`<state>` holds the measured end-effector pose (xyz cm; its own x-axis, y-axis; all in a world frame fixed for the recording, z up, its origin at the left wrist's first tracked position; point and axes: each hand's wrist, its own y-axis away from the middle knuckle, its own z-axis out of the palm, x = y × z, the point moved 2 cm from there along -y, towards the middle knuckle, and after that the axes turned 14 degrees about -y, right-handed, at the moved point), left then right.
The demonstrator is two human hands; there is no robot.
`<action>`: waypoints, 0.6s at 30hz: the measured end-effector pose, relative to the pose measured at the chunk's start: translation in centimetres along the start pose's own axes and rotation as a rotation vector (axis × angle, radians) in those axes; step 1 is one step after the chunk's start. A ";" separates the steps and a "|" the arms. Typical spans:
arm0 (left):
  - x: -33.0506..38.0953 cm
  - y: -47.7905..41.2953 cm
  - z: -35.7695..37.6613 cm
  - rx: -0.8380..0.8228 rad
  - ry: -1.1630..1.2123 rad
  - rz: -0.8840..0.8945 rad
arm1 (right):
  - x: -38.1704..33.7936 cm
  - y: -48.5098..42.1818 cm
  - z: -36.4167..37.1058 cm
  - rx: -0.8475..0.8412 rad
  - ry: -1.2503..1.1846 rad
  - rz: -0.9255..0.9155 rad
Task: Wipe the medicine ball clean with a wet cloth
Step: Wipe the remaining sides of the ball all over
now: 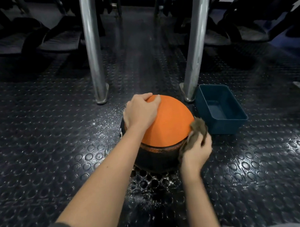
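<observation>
- Ball position: the medicine ball sits on the floor right in front of you, orange panel up, black band below, over a perforated patch of matting.
- Left hand: draped over the ball's upper left, fingers curled down onto the orange crown, gripping to steady it.
- Right hand: fingers closed around the bunched brown cloth, pressing it to the ball's right flank where orange meets black.
- Step in hand, as judged: wiping the right side along the seam.
- Technique: the seam edge looks scuffed and speckled with orange, so work the cloth along that line with firm, overlapping strokes.
- Technique: a sphere will roll under side pressure. Bear down with your left hand while the right pushes, and turn the ball in stages to bring fresh panels to the cloth.
- Technique: flatten the cloth for more contact; bunched, it touches little.
- Blue tub: just beside the ball on its right, within reach for re-wetting. Whether it holds water cannot be told.
- Floor: dark studded rubber, glossy; white specks lie scattered around the ball.
- Room: two metal legs stand just behind the ball; dim gym gear sits beyond.
</observation>
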<state>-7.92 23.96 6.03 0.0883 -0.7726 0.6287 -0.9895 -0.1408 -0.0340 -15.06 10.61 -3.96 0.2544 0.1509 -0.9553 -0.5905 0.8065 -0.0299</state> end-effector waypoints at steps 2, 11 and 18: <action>-0.9 0.7 -0.4 0.013 0.052 0.034 | -2.5 -3.4 1.6 -0.232 0.194 0.095; 0.6 1.5 0.3 0.023 0.019 0.037 | -4.4 7.3 -0.3 -0.283 0.380 -0.503; -1.1 2.3 0.2 0.053 0.087 0.173 | -5.9 0.6 1.4 -0.284 0.332 -0.206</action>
<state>-10.26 24.38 5.05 -0.0946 -0.7321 0.6746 -0.9815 -0.0449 -0.1864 -15.84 11.06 2.05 0.1569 -0.2232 -0.9621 -0.7514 0.6052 -0.2630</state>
